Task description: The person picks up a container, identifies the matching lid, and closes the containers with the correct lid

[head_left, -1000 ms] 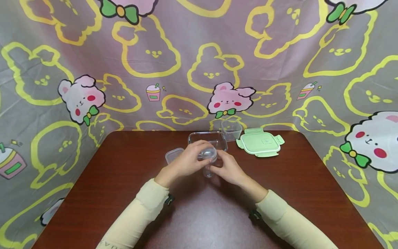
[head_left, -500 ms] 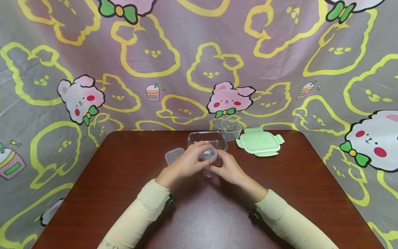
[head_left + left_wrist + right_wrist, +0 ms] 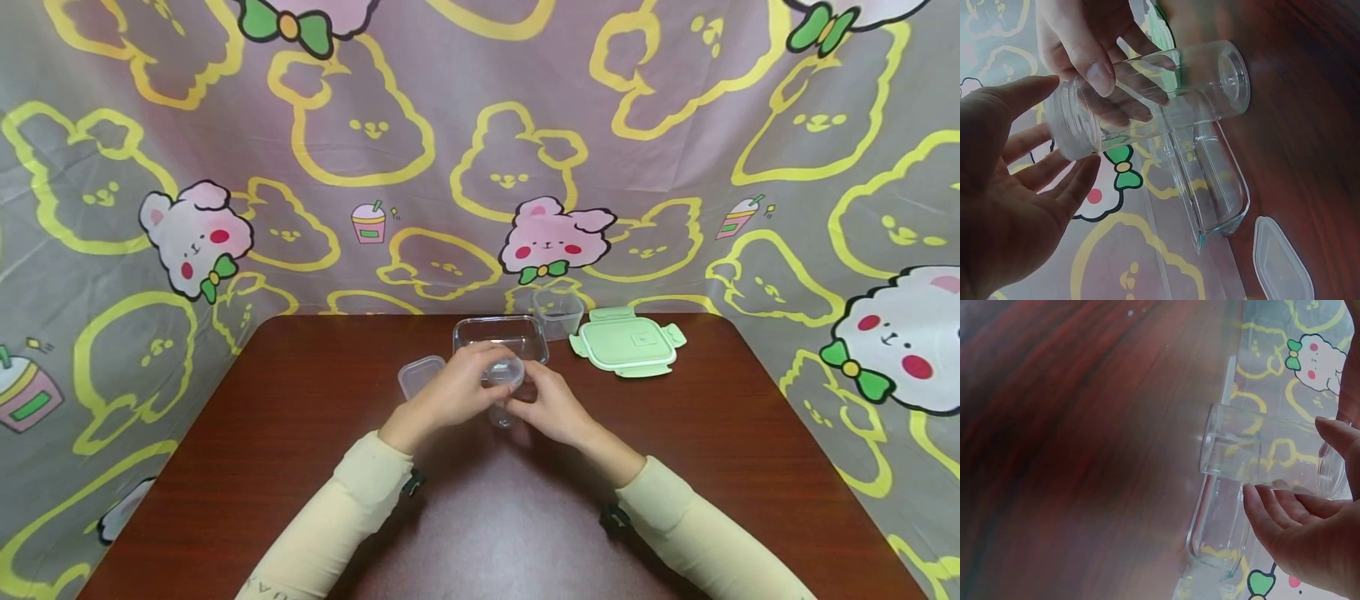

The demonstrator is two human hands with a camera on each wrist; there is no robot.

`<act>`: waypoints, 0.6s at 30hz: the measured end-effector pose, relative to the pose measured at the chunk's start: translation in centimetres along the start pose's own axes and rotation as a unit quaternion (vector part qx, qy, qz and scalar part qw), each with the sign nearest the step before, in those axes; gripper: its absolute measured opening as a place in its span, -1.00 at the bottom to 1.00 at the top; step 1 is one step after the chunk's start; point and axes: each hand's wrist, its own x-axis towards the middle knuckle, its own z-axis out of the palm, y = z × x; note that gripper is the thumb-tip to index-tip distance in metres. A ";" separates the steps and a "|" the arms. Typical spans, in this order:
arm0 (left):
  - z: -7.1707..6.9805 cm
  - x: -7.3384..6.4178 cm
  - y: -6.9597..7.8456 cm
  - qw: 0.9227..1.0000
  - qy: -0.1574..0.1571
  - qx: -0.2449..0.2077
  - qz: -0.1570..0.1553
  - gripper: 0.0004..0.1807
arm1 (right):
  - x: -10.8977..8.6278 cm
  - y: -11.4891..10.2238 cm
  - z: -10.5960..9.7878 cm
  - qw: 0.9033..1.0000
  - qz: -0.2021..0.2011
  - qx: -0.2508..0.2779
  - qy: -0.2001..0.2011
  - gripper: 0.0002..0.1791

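Two pale cream sleeves [image 3: 322, 508] came in from the near edge of the head view, both cut off by it, with one small dark fitting [image 3: 615, 517] showing under each cuff. Past them, the left hand [image 3: 462, 386] gripped the one round, translucent jar lid [image 3: 1070, 122] between thumb and fingers, while the right hand [image 3: 552, 407] was wrapped around the body of the one tall, clear, cylindrical jar [image 3: 1192, 80]. The jar was upright over the middle of the glossy, reddish-brown, wood-grained table [image 3: 720, 492], its lid end uppermost; whether its base touched the tabletop could not be told. In the head view the hands covered much of its wall, and in the right wrist view its lid end was partly hidden by the right hand. Beyond the left hand lay one flat, translucent, rounded lid [image 3: 420, 375], partly covered by that hand and cropped in the left wrist view. Behind the jar stood one clear, rectangular glass container [image 3: 480, 330], its near side blocked by the hands. Farther right were one clear plastic tub [image 3: 562, 326], faint against the backdrop, and one light-green rectangular lid [image 3: 628, 343] with four flaps. A grey-pink cloth [image 3: 435, 83] printed with rabbits hung behind, running out of frame.
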 end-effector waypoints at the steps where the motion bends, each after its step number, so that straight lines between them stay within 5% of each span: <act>1: 0.0 0.0 0.0 1.000 0.001 -0.003 0.000 -0.61 | 0.0 0.0 0.0 1.000 0.000 0.001 0.000 -0.48; 18: -0.2 -0.1 -0.8 0.999 0.007 -0.048 0.020 -0.59 | 0.2 0.4 0.1 1.000 0.011 0.008 -0.003 -0.46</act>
